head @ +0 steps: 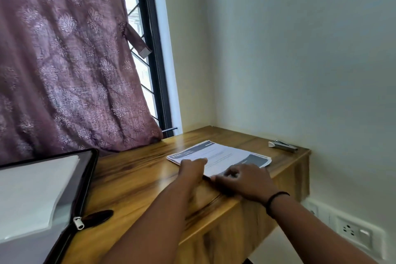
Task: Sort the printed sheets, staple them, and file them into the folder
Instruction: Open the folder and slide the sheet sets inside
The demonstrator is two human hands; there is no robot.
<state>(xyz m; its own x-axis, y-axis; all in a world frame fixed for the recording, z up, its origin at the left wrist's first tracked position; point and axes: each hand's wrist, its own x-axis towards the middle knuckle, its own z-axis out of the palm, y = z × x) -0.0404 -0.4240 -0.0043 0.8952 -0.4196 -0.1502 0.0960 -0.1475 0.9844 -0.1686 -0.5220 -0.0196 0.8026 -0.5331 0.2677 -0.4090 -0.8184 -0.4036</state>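
head view: left hand [191,169] flat, right hand [242,180] curled, both on sheets' [220,153] near edge.

curtain [64,60] mauve, patterned | window [137,28] barred | desk [132,178] wooden | wall socket [353,231] white

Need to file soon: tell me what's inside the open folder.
The folder holds white sheets; anything beneath them is covered, and its left part is out of frame.

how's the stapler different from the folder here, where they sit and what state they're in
The stapler is small, metallic and untouched at the desk's far right corner; the folder is large, black-edged and unzipped at the near left, holding white paper. Both lie on the desk, clear of either hand.
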